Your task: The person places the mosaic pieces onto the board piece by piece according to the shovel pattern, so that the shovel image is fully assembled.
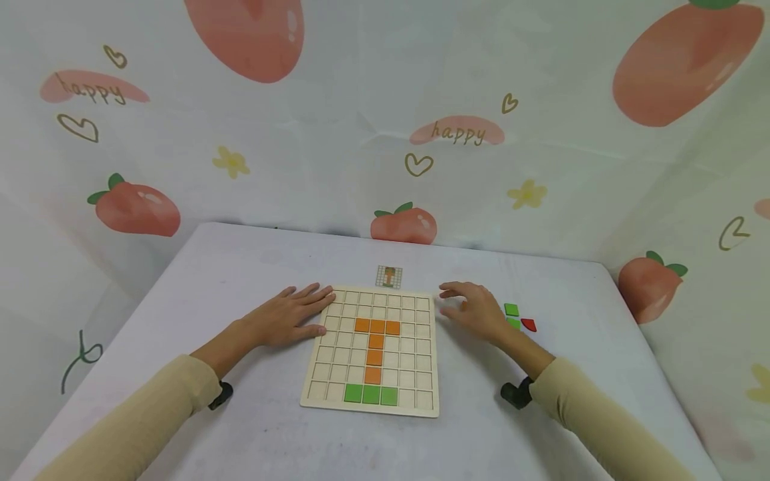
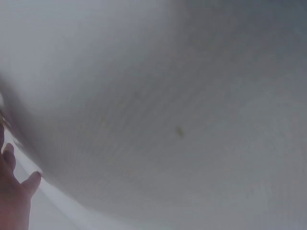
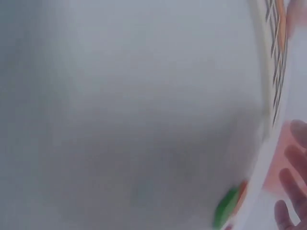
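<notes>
A pale wooden grid board (image 1: 415,364) lies flat on the table. Several orange square tiles (image 1: 375,341) form a T in its cells, with a row of 3 green tiles (image 1: 371,395) below. My left hand (image 1: 291,316) lies with fingers spread, fingertips and thumb at the board's upper left edge. Beside the upper right edge, my right hand (image 1: 475,310) hovers with loosely bent fingers and nothing visible between them. The right wrist view also shows this hand's relaxed fingers (image 3: 290,184); the left wrist view catches only part of my left hand (image 2: 14,191).
A small card (image 1: 389,276) with a grid picture lies just behind the board. Right of my right hand lie 2 loose green tiles (image 1: 511,309), one partly hidden, and a red piece (image 1: 529,325). A fruit-printed cloth (image 1: 337,160) hangs behind the white table (image 1: 252,427).
</notes>
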Available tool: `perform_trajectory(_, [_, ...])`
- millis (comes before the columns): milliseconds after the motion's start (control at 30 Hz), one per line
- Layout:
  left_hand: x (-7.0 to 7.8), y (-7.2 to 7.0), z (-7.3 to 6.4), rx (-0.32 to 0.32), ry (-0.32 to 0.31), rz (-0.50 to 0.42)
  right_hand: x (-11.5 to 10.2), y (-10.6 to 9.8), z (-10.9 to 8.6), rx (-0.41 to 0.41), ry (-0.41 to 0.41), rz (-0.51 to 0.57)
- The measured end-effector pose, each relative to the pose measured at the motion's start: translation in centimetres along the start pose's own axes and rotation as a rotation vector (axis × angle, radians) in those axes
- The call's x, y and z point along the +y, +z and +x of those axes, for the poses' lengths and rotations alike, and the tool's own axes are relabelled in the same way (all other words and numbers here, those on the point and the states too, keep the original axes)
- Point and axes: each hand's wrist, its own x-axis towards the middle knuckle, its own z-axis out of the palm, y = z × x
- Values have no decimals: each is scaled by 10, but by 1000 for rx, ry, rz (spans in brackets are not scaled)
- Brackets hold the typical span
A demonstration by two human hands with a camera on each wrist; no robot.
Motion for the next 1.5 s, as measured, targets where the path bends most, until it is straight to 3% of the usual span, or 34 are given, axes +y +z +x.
perform_trajectory(167, [-1, 1, 0, -5, -5, 6, 28, -14, -12, 56, -3, -12])
perform_trajectory(433, [0, 0, 0, -17, -14, 4, 46, -22, -22, 17, 67, -34])
perform_trajectory(1233, [2, -2, 0, -24, -18, -3, 41, -13, -12, -14, 140, -69])
perform_trajectory(1500, [4, -3, -1, -22, -16, -7, 35, -10, -10, 9, 88, -60])
